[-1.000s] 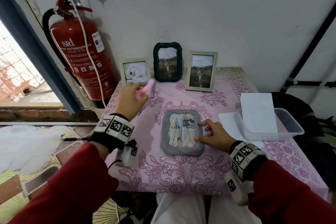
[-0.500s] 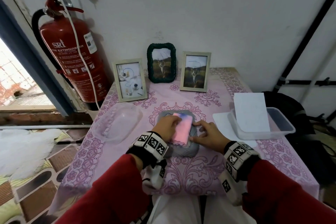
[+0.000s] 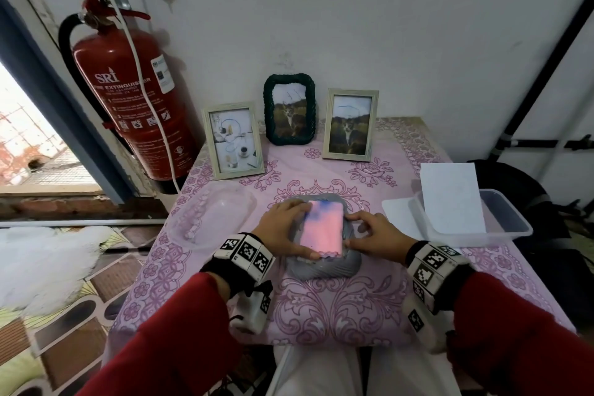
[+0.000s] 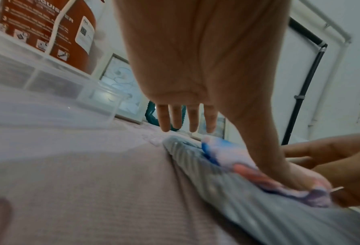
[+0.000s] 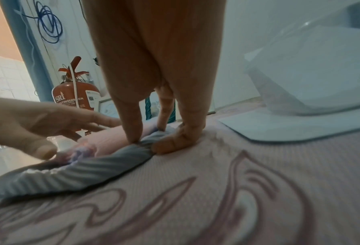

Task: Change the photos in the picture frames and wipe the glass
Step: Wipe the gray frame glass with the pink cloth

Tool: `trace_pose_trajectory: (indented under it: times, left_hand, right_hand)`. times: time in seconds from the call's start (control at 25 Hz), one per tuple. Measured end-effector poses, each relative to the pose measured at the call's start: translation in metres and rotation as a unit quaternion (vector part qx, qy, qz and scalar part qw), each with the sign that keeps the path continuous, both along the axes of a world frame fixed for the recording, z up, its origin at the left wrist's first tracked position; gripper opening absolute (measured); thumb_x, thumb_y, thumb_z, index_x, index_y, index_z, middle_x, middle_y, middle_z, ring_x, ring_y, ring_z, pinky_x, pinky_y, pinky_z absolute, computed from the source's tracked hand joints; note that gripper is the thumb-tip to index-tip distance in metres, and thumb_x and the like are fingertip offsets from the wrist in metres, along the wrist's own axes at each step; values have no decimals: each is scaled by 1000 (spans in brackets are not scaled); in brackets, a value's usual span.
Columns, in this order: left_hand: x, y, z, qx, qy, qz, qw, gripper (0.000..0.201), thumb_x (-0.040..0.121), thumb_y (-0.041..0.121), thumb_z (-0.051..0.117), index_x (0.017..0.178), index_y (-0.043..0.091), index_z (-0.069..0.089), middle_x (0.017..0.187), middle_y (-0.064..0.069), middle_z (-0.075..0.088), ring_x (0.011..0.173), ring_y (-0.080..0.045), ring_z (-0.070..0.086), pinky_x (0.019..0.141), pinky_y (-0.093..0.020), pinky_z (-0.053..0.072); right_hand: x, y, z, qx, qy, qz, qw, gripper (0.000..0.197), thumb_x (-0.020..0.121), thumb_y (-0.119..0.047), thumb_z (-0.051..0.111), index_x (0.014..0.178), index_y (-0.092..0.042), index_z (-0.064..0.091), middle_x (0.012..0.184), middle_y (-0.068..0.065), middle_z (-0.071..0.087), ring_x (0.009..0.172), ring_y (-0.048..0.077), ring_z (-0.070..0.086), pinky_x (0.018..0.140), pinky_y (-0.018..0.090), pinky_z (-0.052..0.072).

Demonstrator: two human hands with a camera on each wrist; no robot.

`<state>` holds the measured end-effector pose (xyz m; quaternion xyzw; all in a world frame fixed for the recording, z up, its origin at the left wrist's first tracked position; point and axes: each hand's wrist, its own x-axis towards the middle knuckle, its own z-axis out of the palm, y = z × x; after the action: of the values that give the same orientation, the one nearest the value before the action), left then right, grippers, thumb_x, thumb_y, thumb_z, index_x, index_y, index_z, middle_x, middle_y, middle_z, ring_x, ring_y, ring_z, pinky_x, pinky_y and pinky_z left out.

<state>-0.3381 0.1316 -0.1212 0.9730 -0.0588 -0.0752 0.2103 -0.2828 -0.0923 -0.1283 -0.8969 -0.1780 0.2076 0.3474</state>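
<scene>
A grey ribbed picture frame (image 3: 321, 270) lies flat in the middle of the pink tablecloth (image 3: 337, 309). A folded pink cloth (image 3: 321, 228) with blue stains covers its glass. My left hand (image 3: 289, 228) lies along the cloth's left side, its thumb pressing the near edge and its fingers straight. My right hand (image 3: 369, 231) holds the frame's right rim. In the right wrist view its thumb (image 5: 134, 132) presses on the frame (image 5: 91, 174) and curled fingers (image 5: 174, 142) sit against the outer edge. The left wrist view shows the thumb on the cloth (image 4: 227, 154).
Three frames stand at the back: a white one (image 3: 233, 140), a dark green one (image 3: 289, 109) and another white one (image 3: 350, 124). A clear lid (image 3: 212, 219) lies left. A clear box (image 3: 501, 219) with white paper (image 3: 450, 199) sits right. A fire extinguisher (image 3: 128, 90) stands beside the table.
My left hand brought the pink cloth down from near the back-left frame onto the grey frame's glass and now presses it there. My right hand stayed on the frame's right edge.
</scene>
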Motion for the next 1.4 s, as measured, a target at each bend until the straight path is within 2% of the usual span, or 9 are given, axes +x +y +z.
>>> trace_pose_trajectory:
  times: [0.08,0.24,0.36,0.48,0.56,0.76,0.96,1.16,1.4]
  left_hand:
    - [1,10,-2,41,51,2,998,118,59,58,78,149,17,13,158,-2,9,145,-23,9,119,-43,15]
    - [1,20,-8,92,101,-2,991,119,62,67,70,150,23,4,159,1,-7,147,-22,-1,119,-44,11]
    - [2,19,-12,125,99,-17,987,119,62,71,66,149,27,-2,158,2,-12,147,-22,-3,118,-46,13]
    - [3,18,-15,130,101,-16,986,120,62,72,65,149,28,-6,157,3,-16,146,-24,-7,117,-47,14]
    - [3,18,-16,129,94,-17,987,120,62,73,65,149,29,-5,158,3,-15,147,-23,-4,117,-46,15]
    - [3,20,-17,131,82,-11,988,122,59,75,65,148,30,-4,158,4,-10,147,-21,0,116,-47,15]
    - [4,19,-14,136,85,-12,987,124,57,76,65,149,30,-5,158,5,-10,147,-21,0,116,-48,15]
    - [6,20,-13,135,97,-16,986,127,55,78,65,149,29,-6,158,5,-11,147,-21,-1,116,-50,14]
    - [10,20,-16,145,92,-18,985,129,51,80,65,149,30,-4,158,6,-9,147,-20,2,114,-53,16]
  right_hand:
    - [6,1,8,-26,33,20,999,53,86,-22,63,134,-16,43,107,13,45,76,17,50,69,23,46]
    - [10,14,27,-122,-121,20,985,58,88,-34,56,139,-14,36,132,16,39,122,30,40,106,40,35]
    - [0,35,36,-107,-218,95,965,54,88,-40,54,136,-17,42,134,9,42,126,26,36,107,39,30]
    - [-10,52,23,-202,-195,207,937,65,89,-51,49,141,-16,35,146,10,35,134,26,31,111,38,24]
    - [-11,55,15,-222,-188,207,934,68,87,-52,51,143,-17,33,151,8,29,138,25,27,112,37,25]
    - [0,56,13,-181,-204,210,939,50,89,-38,54,133,-15,47,138,7,46,128,22,41,105,32,31]
    - [8,55,14,-80,-213,218,949,23,90,-16,55,107,-3,65,112,16,62,107,29,53,89,29,31]
    - [18,56,10,-64,-243,232,940,20,92,-6,51,103,3,65,105,20,64,102,32,56,87,28,29]
    - [7,54,14,-66,-197,308,929,27,93,-9,50,115,-3,63,115,15,63,107,28,53,93,29,29]
